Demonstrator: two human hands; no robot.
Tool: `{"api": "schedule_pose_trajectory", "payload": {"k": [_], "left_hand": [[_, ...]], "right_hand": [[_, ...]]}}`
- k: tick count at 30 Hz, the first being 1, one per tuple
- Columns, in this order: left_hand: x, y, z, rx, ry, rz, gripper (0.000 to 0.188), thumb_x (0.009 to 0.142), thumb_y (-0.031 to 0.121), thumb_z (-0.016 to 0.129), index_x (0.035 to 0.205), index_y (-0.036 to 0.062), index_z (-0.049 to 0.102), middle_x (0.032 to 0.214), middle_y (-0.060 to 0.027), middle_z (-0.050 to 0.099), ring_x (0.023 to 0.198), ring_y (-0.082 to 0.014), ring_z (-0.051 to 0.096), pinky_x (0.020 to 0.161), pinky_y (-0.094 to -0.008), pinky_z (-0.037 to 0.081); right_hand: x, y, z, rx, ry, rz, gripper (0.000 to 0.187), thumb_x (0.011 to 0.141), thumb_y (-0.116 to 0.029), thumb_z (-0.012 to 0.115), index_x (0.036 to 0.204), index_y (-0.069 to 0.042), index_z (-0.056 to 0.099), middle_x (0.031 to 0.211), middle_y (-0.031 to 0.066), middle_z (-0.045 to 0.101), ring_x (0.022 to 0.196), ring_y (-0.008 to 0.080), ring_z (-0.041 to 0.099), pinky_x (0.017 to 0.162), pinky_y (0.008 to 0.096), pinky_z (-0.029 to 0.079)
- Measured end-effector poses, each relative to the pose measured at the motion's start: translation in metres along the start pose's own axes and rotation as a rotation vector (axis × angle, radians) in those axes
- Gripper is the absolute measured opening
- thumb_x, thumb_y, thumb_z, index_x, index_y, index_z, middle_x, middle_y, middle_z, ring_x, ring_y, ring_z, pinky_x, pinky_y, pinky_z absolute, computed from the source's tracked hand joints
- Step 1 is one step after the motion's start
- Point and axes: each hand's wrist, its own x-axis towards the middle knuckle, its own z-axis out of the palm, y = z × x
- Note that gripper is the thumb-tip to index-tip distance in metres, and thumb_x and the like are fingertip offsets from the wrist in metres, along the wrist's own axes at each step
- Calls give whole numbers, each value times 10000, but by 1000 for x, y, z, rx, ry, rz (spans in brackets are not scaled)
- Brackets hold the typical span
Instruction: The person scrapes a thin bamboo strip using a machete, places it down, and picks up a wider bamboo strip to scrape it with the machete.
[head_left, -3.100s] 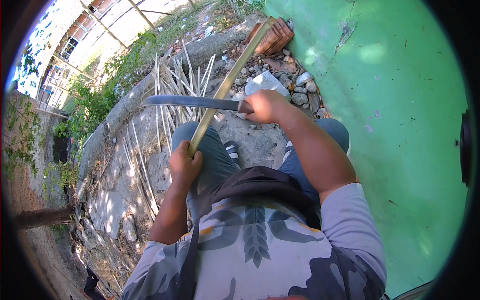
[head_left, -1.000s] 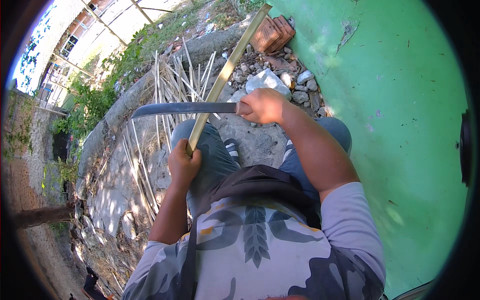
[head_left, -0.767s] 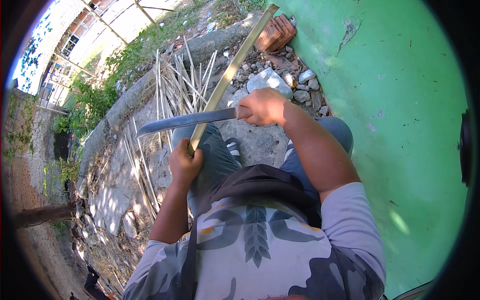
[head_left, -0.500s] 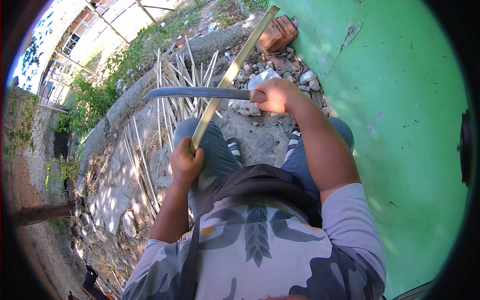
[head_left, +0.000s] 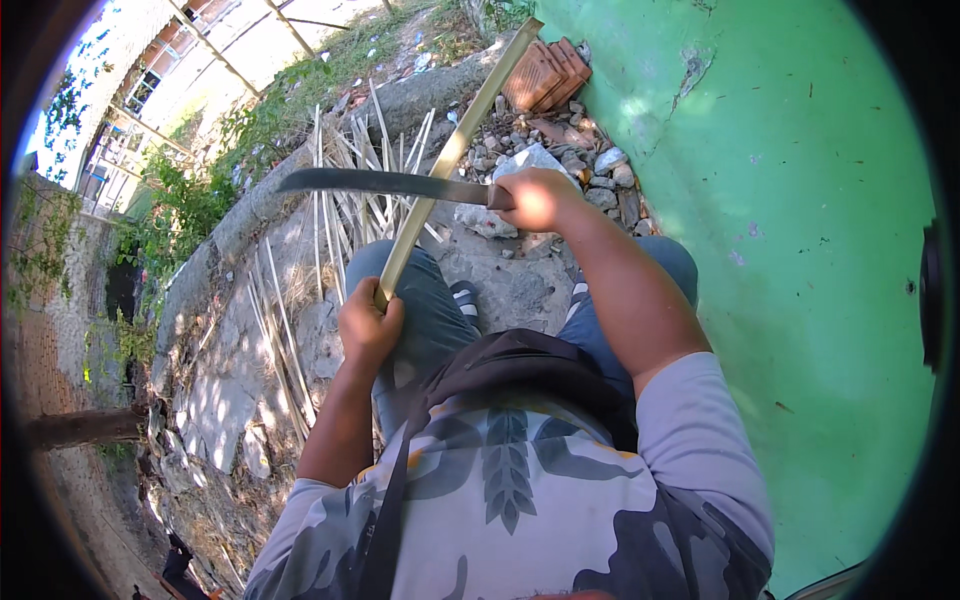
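Observation:
My left hand is closed round the lower end of a long, pale, flat strip, which looks like split bamboo. The strip slants up and to the right, over my left knee toward the bricks. In my right hand is the handle of a machete, gripped in a fist. Its dark, slightly curved blade points left and crosses the strip about midway; whether the two touch is hard to tell.
Many thin pale strips lie on the ground to the left. Stacked clay bricks and loose stones sit ahead by the green wall at my right. A low concrete kerb curves along the left, with plants beyond it.
My right hand and the machete have shifted slightly left, the blade tip rising a little. The strip has tilted slightly left, with my left hand staying closed on it.

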Motion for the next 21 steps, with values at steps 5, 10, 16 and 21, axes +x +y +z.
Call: {"api": "schedule_pose_trajectory", "payload": {"k": [5, 10, 16, 21], "left_hand": [[5, 1, 6, 27, -12, -59, 274, 796, 206, 669, 1019, 47, 673, 836, -208, 689, 792, -410, 683, 739, -482, 539], [3, 0, 4, 59, -9, -18, 262, 795, 201, 667, 1008, 49, 663, 833, -208, 686, 803, -418, 682, 742, -493, 537], [-1, -10, 10, -63, 55, 17, 244, 787, 195, 680, 972, 38, 653, 776, -195, 664, 706, -381, 674, 669, -453, 530], [2, 0, 6, -55, 25, 20, 233, 783, 191, 681, 955, 37, 650, 729, -187, 641, 673, -366, 667, 639, -438, 524]], "right_hand": [[-1, 8, 0, 49, 37, 138, 230, 836, -315, 706, 980, -136, 711, 933, 152, 725, 927, 364, 696, 811, 475, 545], [-9, -30, -5, -15, -100, -21, 225, 814, -308, 706, 972, -148, 710, 911, 114, 738, 886, 333, 716, 779, 468, 558], [-3, -23, -12, -112, -131, -88, 253, 784, -324, 747, 956, -144, 702, 870, 96, 732, 854, 331, 715, 750, 456, 555], [-2, 10, -19, 39, 77, 181, 278, 856, -386, 717, 983, -139, 705, 916, 124, 736, 897, 368, 704, 774, 473, 549]]}}
